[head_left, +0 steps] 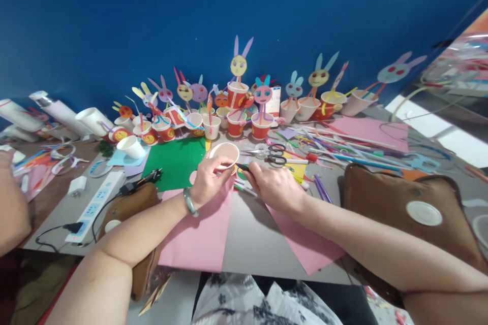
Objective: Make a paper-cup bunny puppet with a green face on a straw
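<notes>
A white paper cup (224,155) is tilted with its open mouth facing me, and my left hand (210,176) is closed around its near side. Close to the cup's right rim, my right hand (276,186) grips a slim black tool (243,167); its kind is mostly hidden by the fingers. The tool's tip is by the rim, and whether it touches I cannot tell. Black-handled scissors (277,155) lie just beyond my right hand. Pink paper sheets (202,236) lie under my forearms, and a green sheet (175,162) is to the left.
Several paper cups with rabbit-faced figures (238,66) line the blue wall. Coloured sticks (343,147) are scattered at right. A brown cushion-like pouch (396,213) sits right, a power strip (95,205) left. Another person's arm (11,203) shows at the far left.
</notes>
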The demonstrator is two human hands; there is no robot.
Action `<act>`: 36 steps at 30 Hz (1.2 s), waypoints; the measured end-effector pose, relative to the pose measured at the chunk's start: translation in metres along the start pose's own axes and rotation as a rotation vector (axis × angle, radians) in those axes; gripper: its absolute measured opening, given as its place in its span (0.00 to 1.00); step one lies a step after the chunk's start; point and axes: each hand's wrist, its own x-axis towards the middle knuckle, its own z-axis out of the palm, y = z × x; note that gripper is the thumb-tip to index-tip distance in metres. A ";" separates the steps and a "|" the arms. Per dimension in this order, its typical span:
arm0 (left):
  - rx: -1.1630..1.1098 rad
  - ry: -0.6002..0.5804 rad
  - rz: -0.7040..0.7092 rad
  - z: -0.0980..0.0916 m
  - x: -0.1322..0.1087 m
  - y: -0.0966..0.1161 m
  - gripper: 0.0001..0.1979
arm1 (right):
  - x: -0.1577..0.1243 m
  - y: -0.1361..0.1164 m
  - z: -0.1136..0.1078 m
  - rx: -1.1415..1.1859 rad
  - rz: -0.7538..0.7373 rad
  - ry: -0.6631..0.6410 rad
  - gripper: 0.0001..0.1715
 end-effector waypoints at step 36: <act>0.110 -0.065 0.035 0.002 -0.001 -0.007 0.09 | 0.012 0.006 0.000 0.660 -0.004 -0.159 0.24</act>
